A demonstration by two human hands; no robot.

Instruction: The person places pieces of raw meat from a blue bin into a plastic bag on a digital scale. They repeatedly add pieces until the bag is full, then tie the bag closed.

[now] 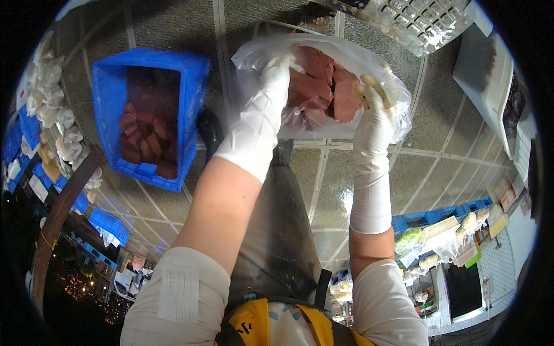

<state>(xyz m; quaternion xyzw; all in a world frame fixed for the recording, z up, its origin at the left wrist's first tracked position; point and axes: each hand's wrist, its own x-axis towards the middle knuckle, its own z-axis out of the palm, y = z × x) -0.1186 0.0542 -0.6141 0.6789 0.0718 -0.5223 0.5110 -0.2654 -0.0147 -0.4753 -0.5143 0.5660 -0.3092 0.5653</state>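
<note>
A clear plastic bag [255,49], its mouth spread wide, sits on the floor before my legs. Inside lie several smooth, reddish-brown blocks [309,88] that look like blood curd. At the bag's left side, my left hand [277,71] in a white glove grips the plastic, its fingertips partly lost against the film. My right hand [374,101], gloved too, holds the opposite side, with stained fingertips curled at the rim. To the left, a blue plastic crate [192,86] contains more reddish-brown blocks [147,136] toward its near end.
Wet tiled floor [346,173] surrounds the bag and crate. My dark boot [210,129] is between them. A white bin [484,78] stands at right, near a perforated crate [415,21]. Filled plastic bags [52,95] line the far left; a brown pole [65,207] rises there.
</note>
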